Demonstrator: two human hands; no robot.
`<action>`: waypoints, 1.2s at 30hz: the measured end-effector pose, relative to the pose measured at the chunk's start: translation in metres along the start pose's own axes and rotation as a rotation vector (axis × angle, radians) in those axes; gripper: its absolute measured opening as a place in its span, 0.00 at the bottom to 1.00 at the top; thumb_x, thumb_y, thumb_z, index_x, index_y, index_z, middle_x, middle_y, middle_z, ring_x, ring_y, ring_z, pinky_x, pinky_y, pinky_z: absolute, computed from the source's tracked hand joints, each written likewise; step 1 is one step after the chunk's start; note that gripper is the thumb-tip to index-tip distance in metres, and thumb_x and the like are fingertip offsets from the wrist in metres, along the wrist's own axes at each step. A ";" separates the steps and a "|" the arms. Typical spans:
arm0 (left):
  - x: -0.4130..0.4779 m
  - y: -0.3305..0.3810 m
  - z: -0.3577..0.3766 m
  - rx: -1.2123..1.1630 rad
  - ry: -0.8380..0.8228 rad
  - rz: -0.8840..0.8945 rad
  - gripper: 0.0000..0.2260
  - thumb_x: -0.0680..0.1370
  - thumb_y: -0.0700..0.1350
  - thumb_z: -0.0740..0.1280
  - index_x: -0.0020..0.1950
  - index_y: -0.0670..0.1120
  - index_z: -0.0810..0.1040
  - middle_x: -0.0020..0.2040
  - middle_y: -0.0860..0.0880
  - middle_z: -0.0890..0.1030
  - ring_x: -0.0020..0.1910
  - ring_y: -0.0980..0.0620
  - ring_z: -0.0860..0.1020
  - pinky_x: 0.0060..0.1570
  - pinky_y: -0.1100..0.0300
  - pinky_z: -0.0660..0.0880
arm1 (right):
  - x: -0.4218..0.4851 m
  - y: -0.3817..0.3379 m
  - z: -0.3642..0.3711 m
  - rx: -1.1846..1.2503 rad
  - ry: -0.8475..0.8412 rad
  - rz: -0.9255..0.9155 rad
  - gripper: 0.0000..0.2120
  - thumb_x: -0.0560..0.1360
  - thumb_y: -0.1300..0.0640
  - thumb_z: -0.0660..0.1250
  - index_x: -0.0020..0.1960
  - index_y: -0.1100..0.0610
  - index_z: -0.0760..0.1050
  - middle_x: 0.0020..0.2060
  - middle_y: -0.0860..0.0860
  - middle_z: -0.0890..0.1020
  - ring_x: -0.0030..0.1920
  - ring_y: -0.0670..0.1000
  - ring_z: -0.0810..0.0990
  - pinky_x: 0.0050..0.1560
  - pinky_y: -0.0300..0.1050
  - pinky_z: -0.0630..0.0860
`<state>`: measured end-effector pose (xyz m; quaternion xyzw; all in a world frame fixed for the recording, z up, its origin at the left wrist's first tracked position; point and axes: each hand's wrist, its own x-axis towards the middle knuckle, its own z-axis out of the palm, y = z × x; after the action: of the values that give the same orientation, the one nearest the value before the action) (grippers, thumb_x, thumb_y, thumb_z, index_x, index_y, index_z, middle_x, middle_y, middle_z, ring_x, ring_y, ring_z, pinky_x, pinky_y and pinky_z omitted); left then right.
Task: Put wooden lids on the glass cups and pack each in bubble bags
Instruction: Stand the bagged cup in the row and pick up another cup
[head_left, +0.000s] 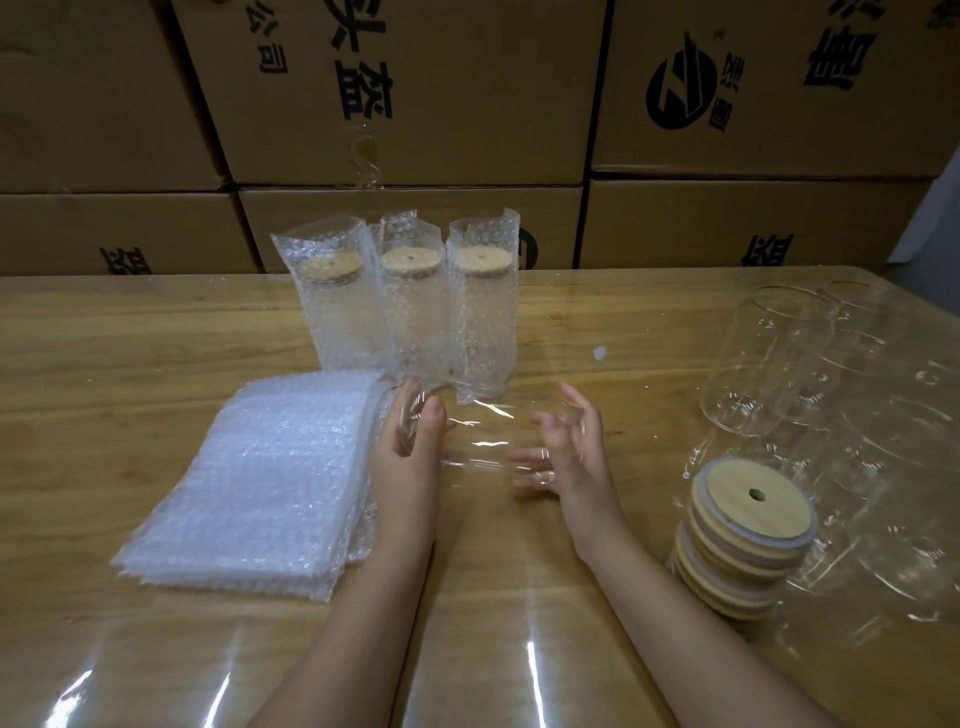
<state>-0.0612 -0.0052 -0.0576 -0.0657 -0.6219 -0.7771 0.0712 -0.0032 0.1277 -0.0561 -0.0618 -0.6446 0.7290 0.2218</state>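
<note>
Your left hand (410, 444) grips one end of a sideways glass cup (483, 434) over the worktop (156, 338); your right hand (569, 447), grip spread apart, touches the other end.

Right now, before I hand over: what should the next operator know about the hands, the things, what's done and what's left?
Left hand grips one end of a glass cup held sideways, with no lid. Right hand is at its other end, fingers spread.
Done: three lidded cups stand bagged at the back.
Left: lid and bag this cup, then the bare cups on the right.
Stack of lids right, bubble bags left.
</note>
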 end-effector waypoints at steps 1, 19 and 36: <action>-0.001 0.001 0.000 0.019 -0.007 0.011 0.27 0.71 0.61 0.68 0.68 0.52 0.75 0.61 0.57 0.80 0.58 0.63 0.78 0.53 0.72 0.74 | 0.000 0.000 0.001 0.002 0.023 0.001 0.25 0.66 0.38 0.66 0.61 0.38 0.65 0.55 0.51 0.75 0.40 0.49 0.84 0.37 0.48 0.79; -0.001 0.003 0.005 0.014 -0.136 -0.103 0.21 0.73 0.59 0.67 0.60 0.49 0.77 0.58 0.47 0.81 0.55 0.47 0.81 0.52 0.53 0.80 | -0.003 -0.004 0.004 -0.005 0.223 -0.069 0.23 0.66 0.36 0.65 0.57 0.41 0.67 0.46 0.42 0.75 0.55 0.61 0.77 0.55 0.68 0.74; -0.002 0.003 0.004 0.028 -0.112 0.012 0.26 0.73 0.59 0.66 0.67 0.47 0.75 0.64 0.52 0.79 0.65 0.53 0.75 0.68 0.45 0.69 | -0.001 0.000 0.001 -0.078 0.208 -0.062 0.24 0.64 0.35 0.64 0.57 0.42 0.67 0.44 0.39 0.77 0.46 0.56 0.81 0.51 0.63 0.78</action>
<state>-0.0583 -0.0016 -0.0543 -0.1118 -0.6352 -0.7631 0.0420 -0.0031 0.1260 -0.0563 -0.1259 -0.6476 0.6859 0.3072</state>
